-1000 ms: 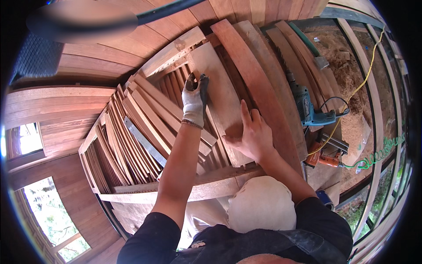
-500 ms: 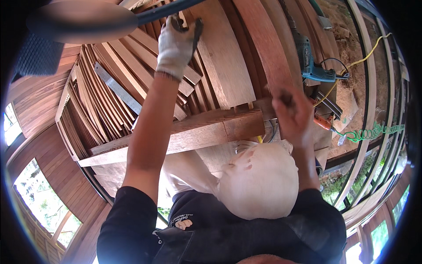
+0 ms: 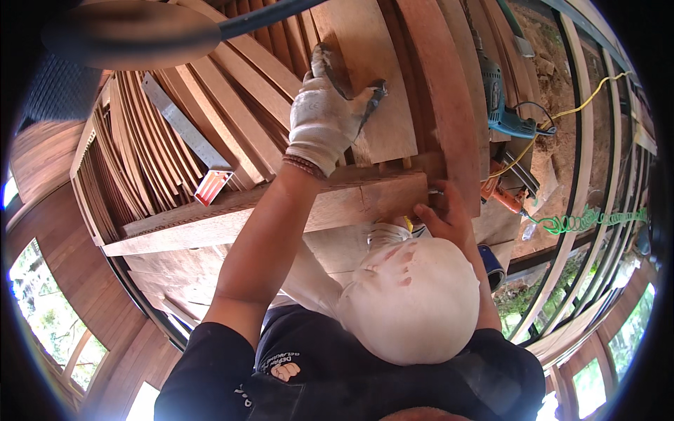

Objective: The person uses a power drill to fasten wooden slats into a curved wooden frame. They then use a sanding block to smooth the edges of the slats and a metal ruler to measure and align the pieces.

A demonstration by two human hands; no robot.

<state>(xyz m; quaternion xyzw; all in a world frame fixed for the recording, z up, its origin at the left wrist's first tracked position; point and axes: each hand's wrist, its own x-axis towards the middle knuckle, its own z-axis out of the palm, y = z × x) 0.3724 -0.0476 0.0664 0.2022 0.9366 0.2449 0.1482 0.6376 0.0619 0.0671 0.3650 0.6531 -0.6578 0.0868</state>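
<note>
My left hand (image 3: 326, 116) wears a whitish glove with dark, worn fingertips. Its thumb and fingers are spread over a broad light-brown plank (image 3: 382, 105), and nothing shows in its grasp. Bare and bent inward, my right hand (image 3: 451, 216) is at the near end of a reddish plank (image 3: 456, 105), beside the end of a thick wooden beam (image 3: 337, 210). Its fingers are curled with the thumb close to them; whatever they hold, if anything, is too small to make out. The beam lies crosswise under the near ends of the planks.
Left of the planks, a metal ruler (image 3: 179, 123) rests on many thin wood strips (image 3: 144, 151), with a red-and-white packet (image 3: 213, 186) by it. At right are a blue power drill (image 3: 502, 105), an orange tool (image 3: 502, 196), a yellow cord (image 3: 590, 98) and a green coiled hose (image 3: 590, 221).
My left hand has moved right and nearer, onto the broad plank. My right hand has come down and left to the beam's end, its fingers curling. The view has shifted slightly.
</note>
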